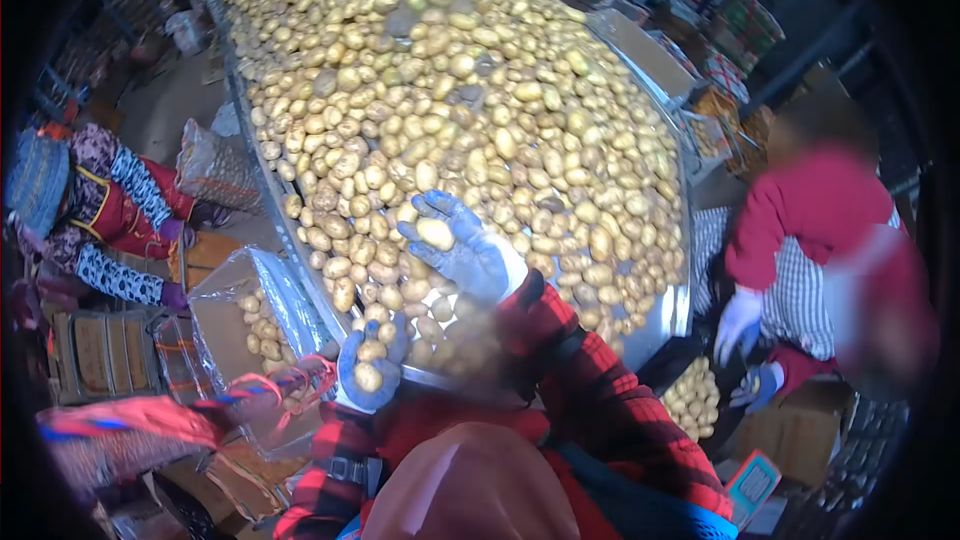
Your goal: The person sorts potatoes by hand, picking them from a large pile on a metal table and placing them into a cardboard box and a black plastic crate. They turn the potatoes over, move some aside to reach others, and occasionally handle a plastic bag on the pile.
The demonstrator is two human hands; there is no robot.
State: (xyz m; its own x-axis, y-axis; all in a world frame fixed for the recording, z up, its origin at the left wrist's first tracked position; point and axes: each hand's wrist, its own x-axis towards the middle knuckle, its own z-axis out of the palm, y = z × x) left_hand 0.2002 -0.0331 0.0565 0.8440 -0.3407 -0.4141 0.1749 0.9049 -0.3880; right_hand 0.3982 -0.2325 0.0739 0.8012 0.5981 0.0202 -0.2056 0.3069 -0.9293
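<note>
My right hand (462, 250), in a grey-blue glove with a white cuff, is over the near part of a big heap of potatoes (430, 90). One potato (435, 233) sits in its curved fingers. Lower and to the left, my left hand (370, 365), also gloved, is turned palm up and cups a few potatoes (368, 376) beside the near left edge of the metal table (290, 230). Between my hands more potatoes lie near the table's front edge.
Left of the table stands a plastic-lined box (225, 325) with potatoes. A co-worker (120, 200) bends at the far left near a filled sack (215, 170). Another co-worker (820, 230) is at the right, near a potato container (692, 398). A red-blue cord (150, 420) crosses the lower left.
</note>
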